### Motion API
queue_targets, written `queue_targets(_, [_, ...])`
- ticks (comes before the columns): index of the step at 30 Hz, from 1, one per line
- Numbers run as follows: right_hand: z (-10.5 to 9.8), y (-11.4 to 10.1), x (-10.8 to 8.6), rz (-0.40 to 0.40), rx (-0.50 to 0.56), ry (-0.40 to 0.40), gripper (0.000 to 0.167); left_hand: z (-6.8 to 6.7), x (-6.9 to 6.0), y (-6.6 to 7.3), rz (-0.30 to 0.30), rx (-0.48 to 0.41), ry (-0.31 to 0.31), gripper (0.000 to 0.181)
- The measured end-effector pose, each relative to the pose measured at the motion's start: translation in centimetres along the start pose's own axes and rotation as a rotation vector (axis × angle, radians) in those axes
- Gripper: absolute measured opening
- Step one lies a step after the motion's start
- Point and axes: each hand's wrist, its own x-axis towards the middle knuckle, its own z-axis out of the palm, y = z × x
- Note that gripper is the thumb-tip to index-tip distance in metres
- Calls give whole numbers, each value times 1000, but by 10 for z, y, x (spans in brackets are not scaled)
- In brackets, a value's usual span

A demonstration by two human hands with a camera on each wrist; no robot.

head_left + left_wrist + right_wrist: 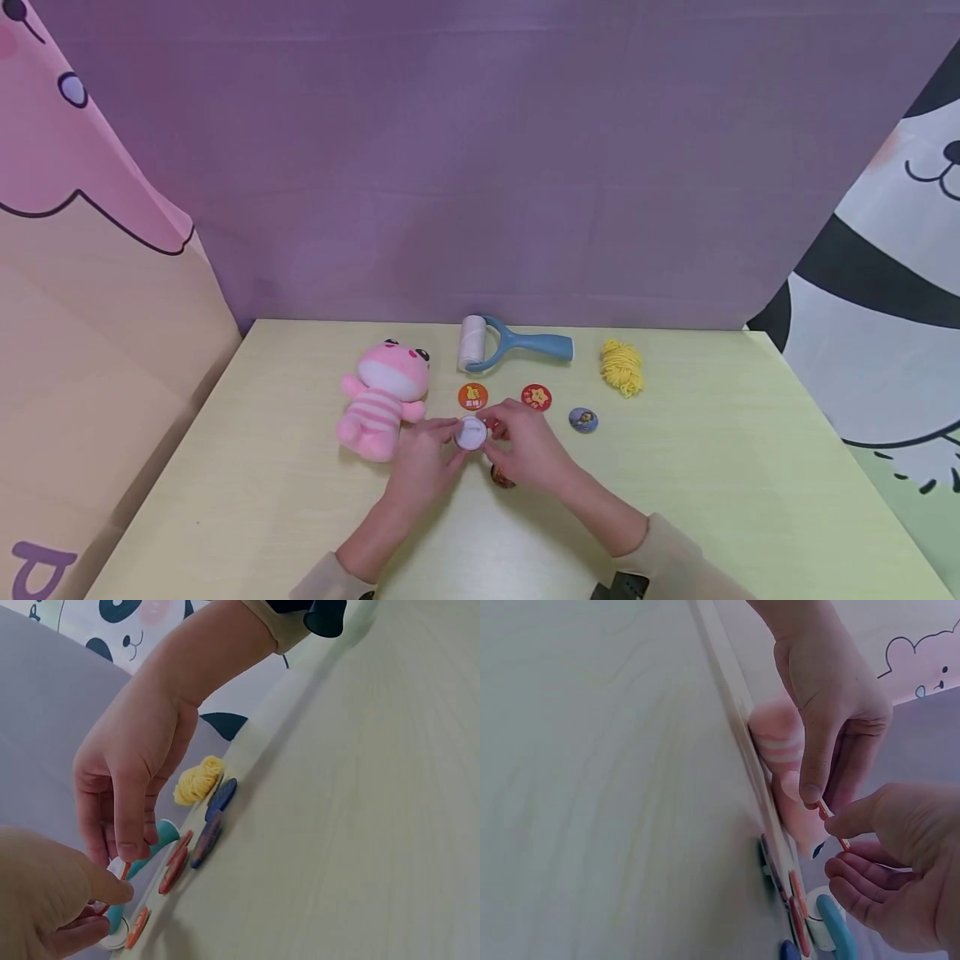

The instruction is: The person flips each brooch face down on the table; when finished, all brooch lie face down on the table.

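Note:
Both hands hold a round badge (471, 433) just above the table, its white back turned up toward the head camera. Seen edge-on in the right wrist view, the same badge shows a thin orange-red rim. My left hand (423, 458) pinches its left side between thumb and fingers. On the opposite side, my right hand (528, 446) pinches the rim. Below the right hand lies a dark patterned badge (502, 477), partly hidden by it. Just beyond the hands are an orange badge (472, 396) and a red badge (536, 397). A blue badge (582, 420) lies right of the right hand.
A pink striped plush toy (377, 404) lies left of the left hand. At the back of the table (712, 467) is a blue-handled lint roller (517, 342), with a yellow yarn bundle (622, 367) to its right. A purple cloth (480, 167) hangs behind the table.

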Motion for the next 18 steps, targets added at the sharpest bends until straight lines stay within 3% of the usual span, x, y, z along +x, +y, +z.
queue_targets(8, [10,1,1,-4,-73,-63,28,7,-3,-4,-50,-3,-102,32])
queue_targets(18, [18,0,4,-27,-229,-111,26,11,-5,-8,-109,10,-186,29])
